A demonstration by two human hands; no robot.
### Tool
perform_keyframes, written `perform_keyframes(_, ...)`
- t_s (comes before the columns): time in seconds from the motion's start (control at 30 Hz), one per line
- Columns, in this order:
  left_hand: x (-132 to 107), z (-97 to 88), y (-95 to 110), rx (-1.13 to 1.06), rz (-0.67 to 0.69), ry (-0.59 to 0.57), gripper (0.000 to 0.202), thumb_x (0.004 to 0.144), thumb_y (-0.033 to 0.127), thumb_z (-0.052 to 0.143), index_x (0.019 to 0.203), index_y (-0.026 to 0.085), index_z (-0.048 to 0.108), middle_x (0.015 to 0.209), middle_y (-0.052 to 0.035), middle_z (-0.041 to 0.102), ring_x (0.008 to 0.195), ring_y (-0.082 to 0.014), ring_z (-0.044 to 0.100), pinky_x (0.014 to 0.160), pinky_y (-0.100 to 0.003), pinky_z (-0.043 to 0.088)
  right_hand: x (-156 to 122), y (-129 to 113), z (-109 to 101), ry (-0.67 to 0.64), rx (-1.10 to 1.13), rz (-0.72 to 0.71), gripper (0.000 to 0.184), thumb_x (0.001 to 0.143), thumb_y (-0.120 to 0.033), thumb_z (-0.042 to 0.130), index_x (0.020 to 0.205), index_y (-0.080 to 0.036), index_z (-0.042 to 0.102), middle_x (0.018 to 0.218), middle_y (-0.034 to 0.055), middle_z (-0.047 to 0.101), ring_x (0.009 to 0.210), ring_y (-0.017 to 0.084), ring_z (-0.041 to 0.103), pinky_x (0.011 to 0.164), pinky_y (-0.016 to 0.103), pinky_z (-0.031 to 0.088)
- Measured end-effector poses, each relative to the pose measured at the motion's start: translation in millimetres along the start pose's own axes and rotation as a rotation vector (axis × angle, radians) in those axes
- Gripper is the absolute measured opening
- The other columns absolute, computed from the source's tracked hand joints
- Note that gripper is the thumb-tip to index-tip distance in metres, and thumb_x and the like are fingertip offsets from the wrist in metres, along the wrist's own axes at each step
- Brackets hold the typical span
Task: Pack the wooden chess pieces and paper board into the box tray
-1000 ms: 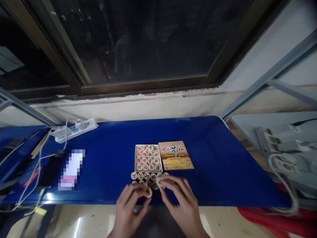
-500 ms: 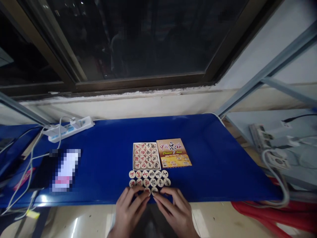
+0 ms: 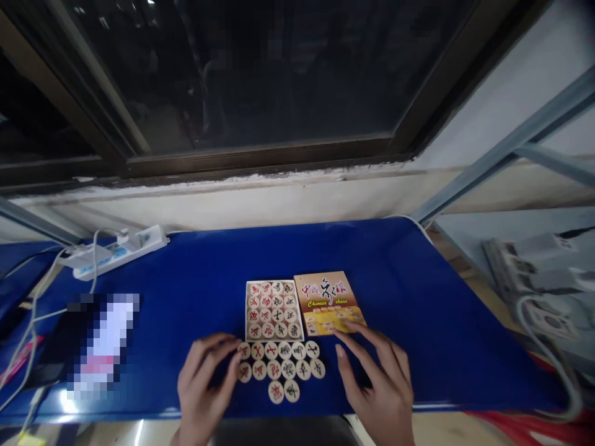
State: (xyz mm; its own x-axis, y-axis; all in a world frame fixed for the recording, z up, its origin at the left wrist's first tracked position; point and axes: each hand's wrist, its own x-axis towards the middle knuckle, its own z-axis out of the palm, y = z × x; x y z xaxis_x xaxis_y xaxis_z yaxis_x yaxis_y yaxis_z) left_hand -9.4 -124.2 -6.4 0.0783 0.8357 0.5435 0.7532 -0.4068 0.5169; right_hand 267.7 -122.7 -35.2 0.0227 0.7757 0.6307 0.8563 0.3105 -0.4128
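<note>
- Front edge of blue surface [image 3: 432, 310]: loose chess discs [image 3: 280, 360] lie in two rows, plus two more nearer me, just in front of a tray [image 3: 246, 310] packed w/ others.
- My left hand [image 3: 204, 381]: grip loosely curled, empty. Fingertips are at the leftmost discs, touching or just beside; can't tell which.
- My right hand [image 3: 379, 384]: grip spread flat, empty. Fingertips are on the near edge of the printed lid [image 3: 328, 297], which sits just right of the tray.
- Handling, as I judge it: discs are light, stiff, smooth-faced, prob. slide easily. Best pinched by the rim, thumb vs. forefinger, one at a time.
</note>
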Motion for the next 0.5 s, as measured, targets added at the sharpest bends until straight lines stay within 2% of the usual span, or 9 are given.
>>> perform_keyframes(0.13, 21.9, 1.6, -22.5, 0.084, -0.016, -0.040, 0.011, 0.092, 0.025, 0.066, 0.102, 0.026, 0.071, 0.101, -0.0054, 0.069, 0.092, -0.0227, 0.066, 0.078, -0.036, 0.050, 3.6, 4.6, 6.5, -0.078, -0.045, -0.027, 0.034, 0.091, -0.023, 0.062, 0.123, -0.028, 0.066, 0.132, 0.0067, 0.064, 0.119, 0.030, 0.060, 0.095, 0.048, 0.047)
perform_keyframes(0.3, 23.9, 6.3, -31.4, 0.086, 0.008, -0.128, 0.014, 0.091, 0.030, 0.068, 0.104, 0.026, 0.071, 0.107, -0.0059, 0.068, 0.096, -0.0234, 0.065, 0.079, -0.036, 0.049, -2.5, 5.9, 11.1, -0.111, -0.067, -0.060, 0.037, 0.090, -0.021, 0.063, 0.127, -0.029, 0.065, 0.133, 0.0054, 0.064, 0.118, 0.027, 0.062, 0.092, 0.045, 0.049)
perform_keyframes(0.5, 24.5, 6.4, -31.0, -0.040, 0.041, -0.258, 0.024, 0.087, 0.035, 0.075, 0.107, 0.025, 0.067, 0.079, 0.0004, 0.067, 0.075, -0.0184, 0.061, 0.068, -0.031, 0.048, -1.5, 8.8, 10.9, -0.117, -0.090, -0.080, 0.036, 0.089, -0.023, 0.066, 0.124, -0.028, 0.067, 0.129, 0.0058, 0.067, 0.114, 0.027, 0.064, 0.087, 0.042, 0.049)
